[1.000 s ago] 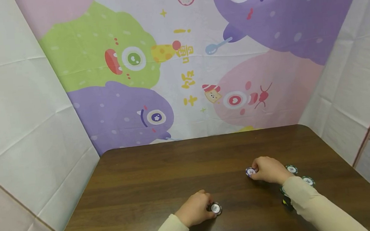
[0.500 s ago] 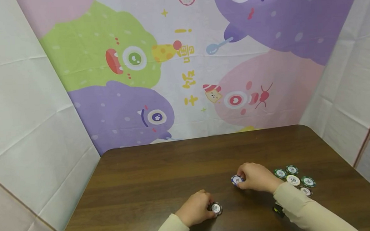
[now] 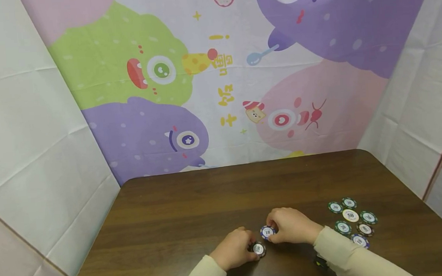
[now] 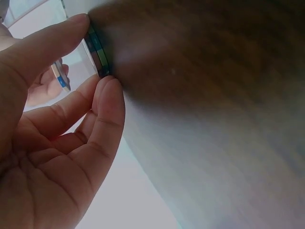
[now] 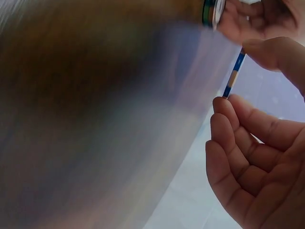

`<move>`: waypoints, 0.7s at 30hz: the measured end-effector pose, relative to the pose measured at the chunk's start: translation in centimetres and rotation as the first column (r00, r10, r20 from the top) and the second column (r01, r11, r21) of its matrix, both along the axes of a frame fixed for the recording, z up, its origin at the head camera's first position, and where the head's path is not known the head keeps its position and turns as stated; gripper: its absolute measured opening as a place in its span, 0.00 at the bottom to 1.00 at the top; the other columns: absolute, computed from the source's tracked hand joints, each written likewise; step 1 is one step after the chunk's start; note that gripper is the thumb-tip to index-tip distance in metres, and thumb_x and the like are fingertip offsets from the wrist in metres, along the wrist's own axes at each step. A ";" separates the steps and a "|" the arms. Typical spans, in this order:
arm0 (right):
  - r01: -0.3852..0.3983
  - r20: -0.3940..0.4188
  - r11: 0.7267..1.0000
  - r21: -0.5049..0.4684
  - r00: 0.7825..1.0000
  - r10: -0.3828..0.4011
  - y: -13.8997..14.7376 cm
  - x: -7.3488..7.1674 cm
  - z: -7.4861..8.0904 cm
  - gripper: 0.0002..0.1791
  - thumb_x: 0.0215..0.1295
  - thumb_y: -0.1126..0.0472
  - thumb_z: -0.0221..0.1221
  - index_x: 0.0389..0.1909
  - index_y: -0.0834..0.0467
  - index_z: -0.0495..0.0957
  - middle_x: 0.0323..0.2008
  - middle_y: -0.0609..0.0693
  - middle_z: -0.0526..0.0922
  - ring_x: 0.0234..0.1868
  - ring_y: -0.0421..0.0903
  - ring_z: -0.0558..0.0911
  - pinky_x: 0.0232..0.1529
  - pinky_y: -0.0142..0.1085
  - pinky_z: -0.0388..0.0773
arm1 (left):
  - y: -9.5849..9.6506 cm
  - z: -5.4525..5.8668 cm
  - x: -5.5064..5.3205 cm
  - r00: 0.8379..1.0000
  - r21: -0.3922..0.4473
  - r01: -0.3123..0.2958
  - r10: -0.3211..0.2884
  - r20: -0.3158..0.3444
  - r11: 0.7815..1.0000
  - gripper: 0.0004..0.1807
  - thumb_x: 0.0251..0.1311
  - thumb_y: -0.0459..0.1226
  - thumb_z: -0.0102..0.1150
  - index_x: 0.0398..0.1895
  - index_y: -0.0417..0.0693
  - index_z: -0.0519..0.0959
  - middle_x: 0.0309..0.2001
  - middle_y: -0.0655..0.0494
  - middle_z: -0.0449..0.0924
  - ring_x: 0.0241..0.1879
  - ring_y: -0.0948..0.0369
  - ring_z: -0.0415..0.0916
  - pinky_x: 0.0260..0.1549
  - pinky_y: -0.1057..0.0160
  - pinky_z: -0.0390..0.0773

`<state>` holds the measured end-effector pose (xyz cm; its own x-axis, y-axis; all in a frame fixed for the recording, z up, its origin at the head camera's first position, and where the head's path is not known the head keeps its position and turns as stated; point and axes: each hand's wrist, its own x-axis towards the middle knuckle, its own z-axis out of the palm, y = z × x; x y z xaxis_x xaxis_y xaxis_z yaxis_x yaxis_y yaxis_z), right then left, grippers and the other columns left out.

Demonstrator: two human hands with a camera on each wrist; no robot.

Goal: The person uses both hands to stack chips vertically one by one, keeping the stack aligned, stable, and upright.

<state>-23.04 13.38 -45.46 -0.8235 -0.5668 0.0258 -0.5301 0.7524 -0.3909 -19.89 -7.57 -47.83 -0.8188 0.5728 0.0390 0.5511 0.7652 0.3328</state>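
Note:
My left hand (image 3: 233,249) grips the edges of a small stack of poker chips (image 3: 258,249), a dark chip marked 100 on top. In the left wrist view, green shows on the side of that stack (image 4: 100,52), between thumb and fingertips low over the table. A single blue-edged poker chip (image 3: 268,232) marked 10 is pinched by its rim in my right hand (image 3: 293,226), just to the right of and beyond the stack. The right wrist view shows this chip (image 5: 234,74) edge-on and tilted, apart from the stack (image 5: 213,12).
Several loose poker chips lie flat at the right of the brown table (image 3: 165,214): a white 50 chip (image 3: 350,215), green 20 chips (image 3: 335,207), a dark chip (image 3: 365,229) and a blue 10 chip (image 3: 360,241). A cartoon-printed cloth (image 3: 229,146) hangs behind the table.
My right hand has carried the blue 10 chip leftward and nearer, from beside the loose chips to beside the stack, uncovering more loose chips. My left hand stays in place.

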 end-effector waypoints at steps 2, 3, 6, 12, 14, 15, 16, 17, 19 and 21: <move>-0.032 -0.006 0.999 0.007 0.999 0.032 -0.4 0.3 -0.1 0.15 0.49 0.52 0.70 0.35 0.57 0.82 0.31 0.41 0.79 0.28 0.34 0.72 0.29 0.30 0.71 | 0.0 0.0 0.0 1.000 0.005 0.008 -0.008 0.002 1.000 0.14 0.42 0.41 0.77 0.29 0.49 0.82 0.24 0.64 0.71 0.26 0.72 0.60 0.25 0.75 0.65; -0.047 -0.007 0.999 0.007 0.999 0.047 -0.6 0.4 -0.1 0.15 0.49 0.52 0.70 0.34 0.57 0.82 0.31 0.41 0.78 0.28 0.34 0.71 0.29 0.30 0.71 | 0.0 0.1 0.0 1.000 0.005 0.011 -0.011 0.001 1.000 0.13 0.42 0.41 0.77 0.28 0.50 0.81 0.23 0.65 0.71 0.26 0.72 0.60 0.25 0.75 0.64; -0.086 -0.016 0.996 0.007 0.996 0.086 -1.1 0.6 -0.2 0.14 0.49 0.53 0.70 0.33 0.56 0.82 0.29 0.41 0.77 0.27 0.33 0.69 0.28 0.28 0.69 | 0.0 0.1 0.0 1.000 0.008 0.011 -0.011 0.007 1.000 0.13 0.42 0.41 0.77 0.27 0.50 0.81 0.22 0.65 0.69 0.26 0.72 0.59 0.24 0.74 0.64; -0.123 -0.037 0.992 0.024 0.992 0.124 -1.8 0.9 -0.5 0.12 0.46 0.55 0.70 0.30 0.55 0.81 0.27 0.40 0.75 0.26 0.33 0.67 0.27 0.28 0.67 | 0.0 0.2 0.1 1.000 0.005 0.002 -0.002 0.017 1.000 0.14 0.43 0.42 0.77 0.29 0.49 0.81 0.23 0.66 0.70 0.26 0.72 0.60 0.25 0.74 0.65; -0.129 -0.038 0.991 0.031 0.991 0.130 -2.0 1.0 -0.6 0.11 0.45 0.56 0.70 0.29 0.55 0.81 0.26 0.39 0.75 0.25 0.33 0.67 0.27 0.28 0.66 | 0.0 0.2 0.0 1.000 0.010 0.003 -0.003 0.024 1.000 0.14 0.43 0.41 0.77 0.30 0.50 0.81 0.23 0.65 0.71 0.26 0.72 0.60 0.25 0.74 0.65; -0.132 -0.040 0.991 0.034 0.990 0.133 -2.1 1.1 -0.6 0.11 0.44 0.56 0.70 0.28 0.55 0.81 0.26 0.39 0.75 0.25 0.33 0.67 0.27 0.28 0.66 | 0.0 0.2 0.0 1.000 0.011 0.003 -0.003 0.026 1.000 0.13 0.43 0.41 0.77 0.29 0.50 0.81 0.23 0.65 0.72 0.26 0.71 0.60 0.25 0.74 0.65; -0.135 -0.041 0.990 0.035 0.990 0.136 -2.2 1.1 -0.7 0.11 0.44 0.56 0.70 0.28 0.55 0.81 0.26 0.39 0.75 0.25 0.33 0.67 0.27 0.28 0.66 | 0.0 0.2 0.0 1.000 0.011 0.002 -0.002 0.026 1.000 0.13 0.43 0.41 0.77 0.29 0.50 0.81 0.23 0.65 0.72 0.26 0.71 0.60 0.25 0.73 0.65; -0.139 -0.041 0.990 0.035 0.989 0.140 -2.3 1.2 -0.7 0.11 0.44 0.56 0.70 0.28 0.55 0.81 0.26 0.39 0.75 0.25 0.33 0.67 0.27 0.28 0.66 | 0.0 0.1 0.0 1.000 0.013 0.003 -0.004 0.027 1.000 0.13 0.42 0.41 0.77 0.29 0.50 0.81 0.22 0.65 0.72 0.26 0.71 0.60 0.25 0.73 0.65; -0.145 -0.042 0.989 0.033 0.988 0.146 -2.4 1.2 -0.8 0.10 0.44 0.56 0.70 0.28 0.54 0.81 0.26 0.39 0.75 0.25 0.33 0.67 0.27 0.27 0.66 | 0.0 0.2 -0.1 1.000 0.016 0.004 -0.005 0.030 1.000 0.13 0.42 0.41 0.76 0.29 0.51 0.81 0.22 0.66 0.72 0.26 0.71 0.60 0.25 0.73 0.65; -0.152 -0.047 0.988 0.033 0.987 0.154 -2.5 1.2 -0.9 0.10 0.44 0.56 0.70 0.27 0.54 0.80 0.26 0.39 0.75 0.25 0.32 0.67 0.27 0.27 0.66 | 0.0 0.2 -0.1 1.000 0.016 0.007 -0.008 0.026 1.000 0.13 0.42 0.41 0.76 0.30 0.51 0.81 0.22 0.67 0.73 0.27 0.72 0.60 0.26 0.74 0.64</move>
<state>-21.84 10.91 -46.36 -0.7252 -0.6870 0.0458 -0.6579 0.6719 -0.3403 -19.98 -7.56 -47.65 -0.8155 0.5782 0.0269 0.5476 0.7556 0.3594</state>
